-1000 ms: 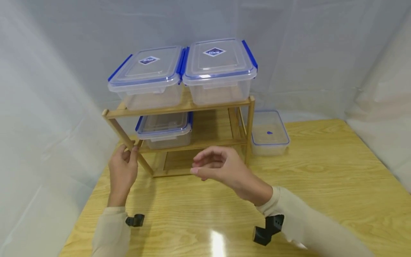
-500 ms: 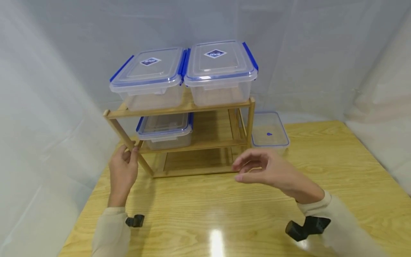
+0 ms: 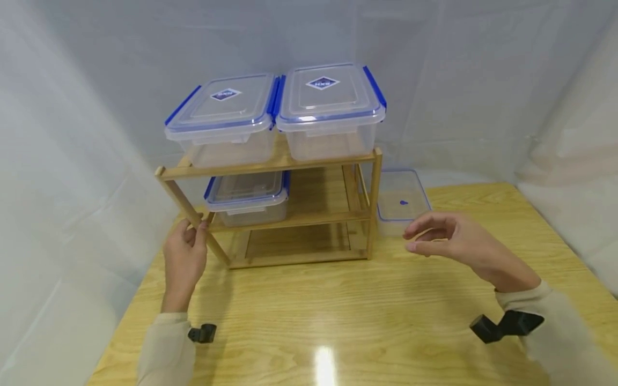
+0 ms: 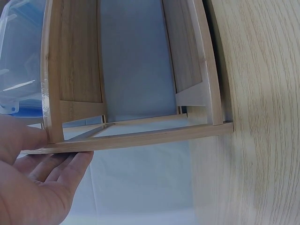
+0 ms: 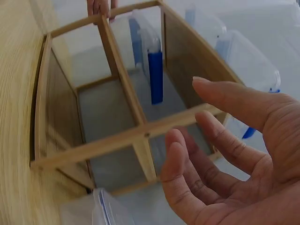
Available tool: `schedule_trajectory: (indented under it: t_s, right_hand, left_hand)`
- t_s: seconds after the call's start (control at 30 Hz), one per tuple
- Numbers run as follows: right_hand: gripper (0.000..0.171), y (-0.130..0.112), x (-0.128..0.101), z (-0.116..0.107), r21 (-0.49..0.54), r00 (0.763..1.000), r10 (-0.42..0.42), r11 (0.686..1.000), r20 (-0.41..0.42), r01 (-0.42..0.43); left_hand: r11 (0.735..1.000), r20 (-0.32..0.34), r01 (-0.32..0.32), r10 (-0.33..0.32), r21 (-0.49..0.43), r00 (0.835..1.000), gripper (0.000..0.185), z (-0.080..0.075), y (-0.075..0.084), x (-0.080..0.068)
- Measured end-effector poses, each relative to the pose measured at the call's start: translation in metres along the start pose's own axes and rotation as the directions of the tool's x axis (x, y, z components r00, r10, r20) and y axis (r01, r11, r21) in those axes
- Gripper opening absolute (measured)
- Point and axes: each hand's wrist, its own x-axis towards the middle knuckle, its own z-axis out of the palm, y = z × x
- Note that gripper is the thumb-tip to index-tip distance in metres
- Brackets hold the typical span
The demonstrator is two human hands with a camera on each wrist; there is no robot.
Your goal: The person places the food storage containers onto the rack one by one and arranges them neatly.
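A two-tier wooden rack point(image 3: 270, 166) stands at the back of the table. My left hand point(image 3: 195, 229) grips its slanted front left leg between thumb and fingers; the left wrist view shows the hand point(image 4: 37, 173) wrapped round the leg point(image 4: 136, 138). My right hand point(image 3: 425, 237) hovers to the right of the rack, fingers loosely curved and holding nothing, just in front of a clear lidded container point(image 3: 401, 198) on the table. In the right wrist view, that hand's fingers point(image 5: 220, 154) spread before the rack's frame point(image 5: 126, 140), with the container's blue lid edge point(image 5: 105, 211) below.
Two clear containers with blue-clipped lids point(image 3: 222, 115) point(image 3: 328, 107) sit on the top shelf, and a third point(image 3: 248, 195) on the left of the middle shelf. White cloth walls enclose the wooden table point(image 3: 338, 311) at the left, back and right.
My right hand has swept to the right, from in front of the rack's middle to beside the container on the table. The left hand has kept its grip on the leg.
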Motion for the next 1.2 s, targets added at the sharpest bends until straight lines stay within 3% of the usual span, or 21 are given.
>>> schedule_trajectory:
  t_s: [0.43,0.63,0.8,1.2]
  right_hand:
    - [0.043,0.03,0.017,-0.036,-0.127,0.987,0.069,0.988,-0.144,-0.087]
    - [0.049,0.047,0.03,-0.047,-0.112,0.967,0.094,0.986,-0.237,-0.124]
    - [0.057,0.061,0.039,-0.058,-0.115,0.963,0.101,0.984,-0.25,-0.134]
    - [0.063,0.089,0.067,-0.064,0.041,0.936,0.164,0.986,-0.313,-0.159]
  left_hand:
    - [1.0,0.003,-0.016,0.016,0.009,1.0,0.033,-0.001,-0.003,0.0]
    - [1.0,0.0,-0.026,0.026,0.003,1.0,0.033,0.0,-0.003,0.001]
    - [0.999,0.004,-0.035,0.035,-0.001,0.999,0.033,0.0,-0.003,0.001]
    - [0.999,0.001,-0.04,0.04,-0.001,0.999,0.033,0.001,-0.004,0.001]
